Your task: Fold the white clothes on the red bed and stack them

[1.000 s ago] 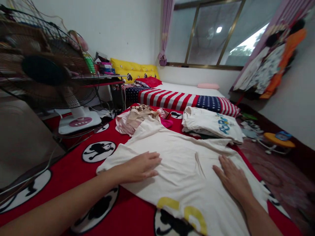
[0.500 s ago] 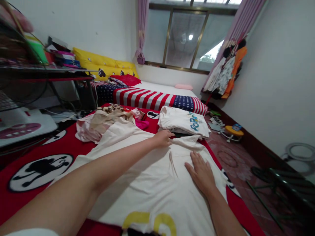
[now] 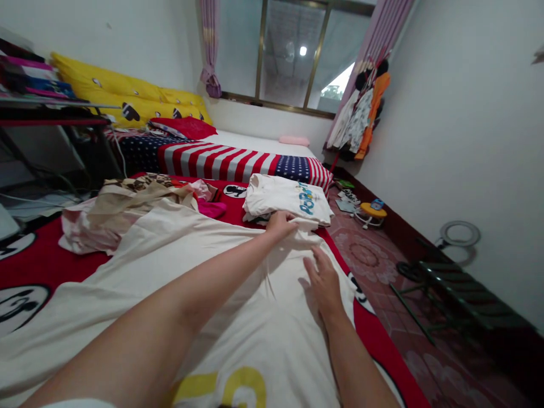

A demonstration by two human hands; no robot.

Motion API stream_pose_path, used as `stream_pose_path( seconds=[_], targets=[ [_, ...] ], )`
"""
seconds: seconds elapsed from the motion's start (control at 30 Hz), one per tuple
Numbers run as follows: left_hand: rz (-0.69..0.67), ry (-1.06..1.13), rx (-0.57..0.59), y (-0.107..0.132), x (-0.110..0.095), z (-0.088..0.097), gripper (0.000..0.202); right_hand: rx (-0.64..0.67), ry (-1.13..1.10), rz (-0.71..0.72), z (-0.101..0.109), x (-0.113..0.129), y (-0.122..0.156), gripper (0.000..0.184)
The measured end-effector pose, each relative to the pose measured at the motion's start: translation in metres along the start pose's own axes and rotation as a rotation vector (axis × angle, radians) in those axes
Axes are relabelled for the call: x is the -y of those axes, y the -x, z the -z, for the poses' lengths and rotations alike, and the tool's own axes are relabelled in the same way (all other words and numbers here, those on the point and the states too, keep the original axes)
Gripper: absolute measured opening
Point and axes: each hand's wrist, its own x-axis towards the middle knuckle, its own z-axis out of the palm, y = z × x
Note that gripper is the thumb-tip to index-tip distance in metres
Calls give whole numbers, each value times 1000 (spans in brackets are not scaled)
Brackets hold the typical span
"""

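Observation:
A cream T-shirt (image 3: 238, 317) with yellow print near me lies spread over a red bedspread (image 3: 85, 266). My left hand (image 3: 280, 225) reaches across to its far edge, where the fingers are closed on a raised fold of the fabric. Just above the shirt's right part hovers or rests my right hand (image 3: 325, 280), fingers apart; whether it touches the cloth I cannot tell. Right beyond my left hand sits a stack of folded white shirts (image 3: 280, 195), the top one with blue lettering. To the left is a heap of rumpled pink and beige clothes (image 3: 106, 212).
A bed with a stars-and-stripes cover (image 3: 238, 161) stands behind, under the window. Clothes hang (image 3: 361, 116) by the right curtain. On the tiled floor at right are a yellow stool (image 3: 374, 211) and a dark green rack-like piece (image 3: 467, 289). A desk (image 3: 55, 113) stands left.
The view has turned right. My left hand has gathered up the shirt's far edge into a fold. My right hand has lifted its fingers somewhat and moved closer to the left hand.

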Motion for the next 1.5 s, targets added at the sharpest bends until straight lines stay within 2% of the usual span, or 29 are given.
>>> stream_pose_path(
  seconds=[0.07, 0.1, 0.13, 0.2, 0.23, 0.27, 0.33, 0.37, 0.47, 0.57, 0.63, 0.73, 0.87, 0.97, 1.13, 1.3, 1.4, 1.5],
  targets=[
    [-148, 74, -83, 27, -10, 10, 25, -245, -283, -88, 7, -1, -4, 52],
    [-274, 124, -102, 46, -13, 16, 23, -345, -397, -126, 12, -1, -6, 52],
    [-434, 187, -63, 68, -16, 22, 20, -424, -489, -165, 18, -3, -8, 52],
    [-711, 232, 244, 116, -15, 36, 24, -513, -636, -262, 30, -8, -11, 53],
    [-771, 203, 381, 140, -11, 44, 27, -533, -689, -321, 35, -12, -12, 55],
    [-796, 160, 456, 161, -6, 51, 27, -542, -723, -376, 40, -15, -13, 57],
    [-754, 73, 514, 192, 11, 67, 29, -542, -733, -433, 47, -21, -15, 60],
    [-712, 40, 494, 200, 22, 76, 29, -538, -717, -435, 48, -22, -15, 61],
    [-573, -47, 325, 198, 60, 107, 28, -504, -649, -411, 47, -21, -16, 60],
    [-456, -215, 117, 168, 103, 145, 36, -435, -630, -388, 41, -16, -15, 56],
    [-386, -364, 55, 144, 129, 169, 42, -376, -631, -376, 38, -14, -15, 53],
    [-323, -547, 51, 114, 157, 192, 53, -286, -609, -392, 34, -13, -14, 51],
    [-270, -672, 159, 95, 180, 198, 61, -188, -554, -409, 32, -15, -12, 53],
    [-302, -746, 206, 91, 187, 202, 58, -161, -527, -398, 32, -18, -11, 54],
    [-356, -855, 172, 100, 176, 225, 28, -170, -532, -380, 32, -26, -14, 60],
    [-403, -889, 69, 134, 160, 240, 26, -197, -494, -312, 32, -24, -15, 63],
    [-383, -882, 38, 157, 161, 242, 26, -219, -394, -252, 34, -16, -15, 62],
    [-387, -864, 47, 168, 164, 239, 27, -213, -235, -211, 38, -7, -18, 53]
  ],
)
